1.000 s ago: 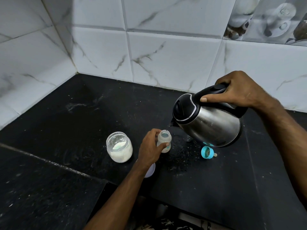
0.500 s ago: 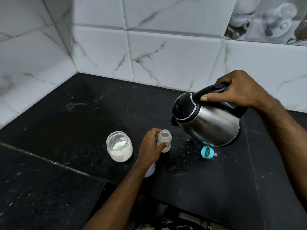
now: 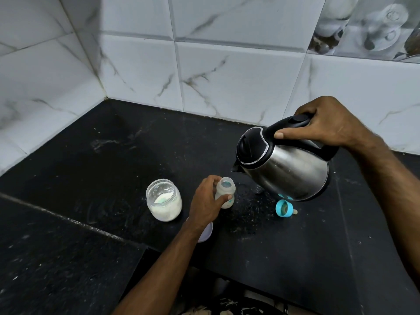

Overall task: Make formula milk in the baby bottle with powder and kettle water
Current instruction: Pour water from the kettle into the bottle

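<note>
White marble-pattern wall tiles (image 3: 238,71) meet in a corner behind a black speckled stone table (image 3: 109,169); tiles at upper right carry a grey printed picture.

Left hand (image 3: 205,204): fingers and thumb curled round the small translucent plastic baby bottle (image 3: 225,192), which stands upright on the table with its mouth uncovered. Thumb lies across the bottle's front. Contents of the bottle cannot be judged.

Right hand (image 3: 322,123): closed round the black handle of the stainless steel electric kettle with black lid (image 3: 286,164), thumb laid along the side of the handle. Kettle held in the air, tipped toward the left, spout just above and to the right of the bottle mouth. No clear stream of water can be made out between spout and bottle.

Clear glass jar holding white powder (image 3: 164,200): upright, open, just left of the left hand, apart from the bottle. Powder fills the lower part; some clings to the inner wall.

Round pale lid (image 3: 205,230): flat on the table, partly hidden under the left wrist.

Turquoise bottle collar with its pale teat (image 3: 284,208): lying on its side on the table, right of the bottle, below the kettle's base. Another bit of turquoise shows just behind it under the kettle; cannot identify.

White specks are scattered on the table around the bottle.
</note>
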